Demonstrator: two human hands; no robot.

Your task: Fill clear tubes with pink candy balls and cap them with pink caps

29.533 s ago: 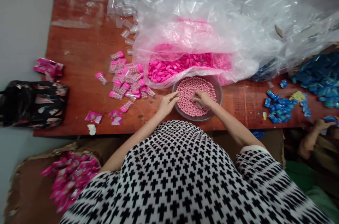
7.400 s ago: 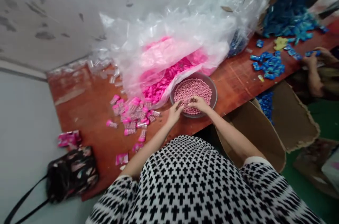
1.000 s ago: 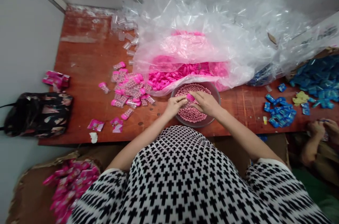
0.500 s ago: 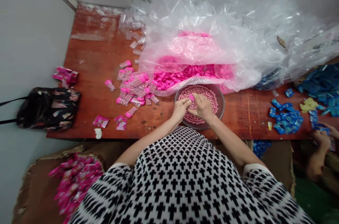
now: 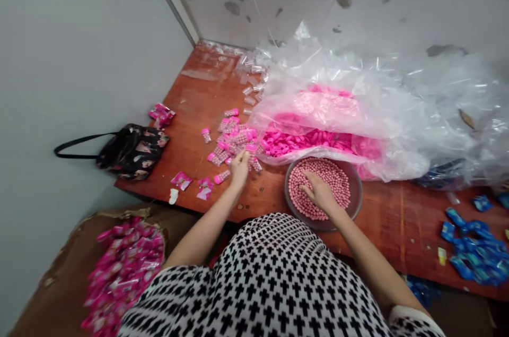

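My left hand (image 5: 239,168) is over the near right side of a pile of small clear bead-filled tubes (image 5: 238,138) with pink caps. Its fingers are closed around one pink-capped tube (image 5: 251,149), partly hidden by the hand. Over the grey bowl (image 5: 359,193) is my right hand (image 5: 320,193), thumb and fingers apart, nothing visible between them. Pink beads (image 5: 334,180) fill the bowl, and the fingertips are at or just above them. Behind the bowl, a clear plastic bag (image 5: 382,138) lies open with loose pink caps (image 5: 310,139) inside.
Empty clear tubes (image 5: 249,100) lie behind the pile. A black patterned handbag (image 5: 137,152) and pink packets (image 5: 182,180) are at the left. Blue packets (image 5: 479,252) lie at the right. Below the table's left end, a cardboard box (image 5: 67,268) holds pink packets.
My hands have parted: the left moved from the bowl to the tube pile with a pink-capped tube, while the right stayed over the beads and opened. The view swung left.
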